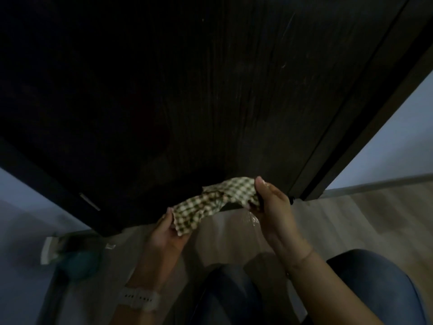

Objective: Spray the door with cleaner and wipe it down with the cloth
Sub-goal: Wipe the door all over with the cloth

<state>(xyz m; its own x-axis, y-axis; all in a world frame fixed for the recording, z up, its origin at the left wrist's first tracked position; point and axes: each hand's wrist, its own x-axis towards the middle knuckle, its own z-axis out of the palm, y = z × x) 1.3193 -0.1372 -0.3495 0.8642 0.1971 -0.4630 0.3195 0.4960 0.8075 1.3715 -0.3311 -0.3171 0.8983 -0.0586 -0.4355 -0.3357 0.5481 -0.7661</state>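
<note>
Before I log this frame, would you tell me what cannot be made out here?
- Head view: blurred teal object at lower left; cannot tell whether it is the sprayer.
- Dim light hides any wetness on the door.
- Right hand covers that end of the cloth.

I can read no text, label or number anywhere. The white strap (140,299) on my wrist shows only blurred dark marks.
</note>
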